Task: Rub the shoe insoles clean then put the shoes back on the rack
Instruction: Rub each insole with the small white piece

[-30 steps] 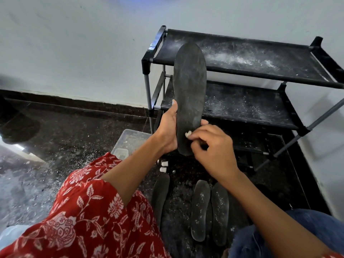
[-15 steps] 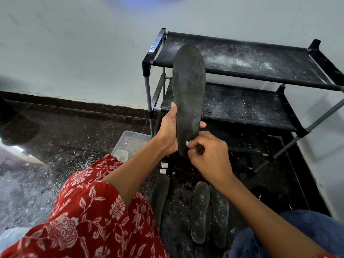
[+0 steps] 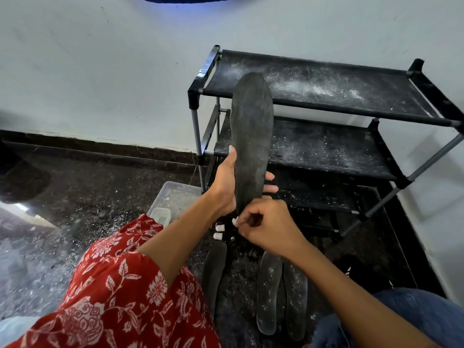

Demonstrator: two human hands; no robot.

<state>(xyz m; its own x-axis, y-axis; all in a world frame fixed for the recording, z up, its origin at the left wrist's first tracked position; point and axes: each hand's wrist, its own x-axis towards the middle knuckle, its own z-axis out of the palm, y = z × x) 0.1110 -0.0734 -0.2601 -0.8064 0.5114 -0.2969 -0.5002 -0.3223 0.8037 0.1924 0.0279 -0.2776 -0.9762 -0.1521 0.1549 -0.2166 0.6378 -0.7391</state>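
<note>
Black speckled floor (image 3: 75, 187) lies open at left, then the left hand (image 3: 227, 183) grips an upright dark insole (image 3: 252, 141) by its edges, the right hand (image 3: 266, 226) pinches a small white eraser (image 3: 235, 220) at its hidden heel, and a dusty rack (image 3: 326, 96) stands against the wall, cut off

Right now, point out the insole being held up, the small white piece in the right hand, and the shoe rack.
held insole (image 3: 252, 136), head view, middle of its dark face.
white piece (image 3: 235, 221), head view, its exposed tip.
shoe rack (image 3: 326, 109), head view, top shelf's front bar.
</note>
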